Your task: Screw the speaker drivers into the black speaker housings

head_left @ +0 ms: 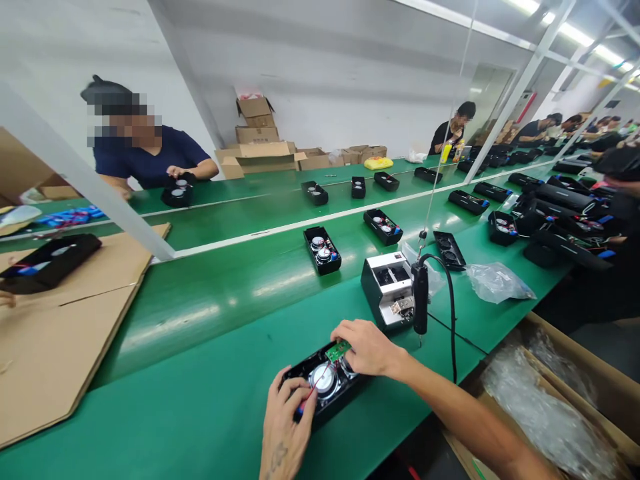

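A black speaker housing (320, 417) lies on the green bench in front of me, its inside facing up. Two round speaker drivers show in it, the nearer one (324, 379) in plain view and the other partly behind my right hand (367, 347). Between the right thumb and fingers I pinch a small green circuit board (338, 351) above the housing's far end. A red wire (320, 379) runs from the board toward my left hand (290, 413). That hand is closed round the housing's left end, with a blue-and-red part (301, 407) beside its fingers.
An electric screwdriver (421, 297) hangs by a cord near a screw-feeder box (389, 287). Open housings (323, 250) sit on the green belt beyond. Plastic bags (500, 281) and piled housings lie rightward; cardboard (100, 320) lies left. Co-workers sit opposite and at right.
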Demonstrator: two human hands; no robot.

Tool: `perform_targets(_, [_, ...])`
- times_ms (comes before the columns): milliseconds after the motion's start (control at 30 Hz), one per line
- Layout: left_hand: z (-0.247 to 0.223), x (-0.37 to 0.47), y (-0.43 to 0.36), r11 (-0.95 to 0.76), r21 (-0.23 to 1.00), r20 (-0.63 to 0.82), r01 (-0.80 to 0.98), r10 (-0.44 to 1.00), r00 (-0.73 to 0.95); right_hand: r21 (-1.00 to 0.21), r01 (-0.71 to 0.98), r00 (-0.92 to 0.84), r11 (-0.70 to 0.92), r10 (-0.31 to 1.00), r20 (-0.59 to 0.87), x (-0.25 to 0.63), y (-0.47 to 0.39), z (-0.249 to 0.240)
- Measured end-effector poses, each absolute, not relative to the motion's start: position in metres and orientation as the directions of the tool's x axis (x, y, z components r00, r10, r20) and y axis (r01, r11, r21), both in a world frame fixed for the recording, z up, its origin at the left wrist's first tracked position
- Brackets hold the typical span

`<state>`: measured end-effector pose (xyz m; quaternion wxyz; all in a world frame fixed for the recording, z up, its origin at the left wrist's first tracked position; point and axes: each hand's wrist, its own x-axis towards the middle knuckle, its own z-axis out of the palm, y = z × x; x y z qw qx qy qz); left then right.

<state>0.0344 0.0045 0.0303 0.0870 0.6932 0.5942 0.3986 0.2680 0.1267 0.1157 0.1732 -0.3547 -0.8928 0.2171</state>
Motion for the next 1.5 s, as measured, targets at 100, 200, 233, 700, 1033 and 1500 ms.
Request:
perform_targets(100, [0.039, 0.037, 0.007, -0.325, 0.557, 0.453, 0.765, 0.89, 0.049, -0.669, 0.46, -0.713, 0.583, 0.692, 0.113, 0.29, 0.107, 0.121])
perform_targets(200, [0.045, 0.039, 0.007, -0.361, 0.529, 0.447, 0.768, 0.888, 0.11, -0.749, 0.394, -0.767, 0.532, 0.64, 0.051, 0.304, 0.093, 0.132])
perform_targets(233, [0.046, 0.04, 0.007, -0.37, 0.528, 0.454, 0.765, 0.884, 0.114, -0.76, 0.392, -0.777, 0.519, 0.629, 0.029, 0.306, 0.09, 0.135])
perform_targets(700, [0.042, 0.052, 0.009, -0.268, 0.695, 0.422, 0.667, 0.904, -0.076, -0.979, -0.08, -0.373, -0.185, 0.917, -0.142, 0.279, 0.067, 0.084])
perform_targets(1033, [0.042, 0.046, 0.006, -0.25, 0.705, 0.431, 0.664, 0.894, -0.121, -0.735, 0.362, -0.728, 0.574, 0.666, 0.162, 0.291, 0.084, 0.118])
perform_targets(1500, [0.055, 0.049, -0.011, -0.385, 0.507, 0.483, 0.771, 0.868, 0.116, -0.706, 0.387, -0.708, 0.593, 0.681, 0.184, 0.282, 0.075, 0.13])
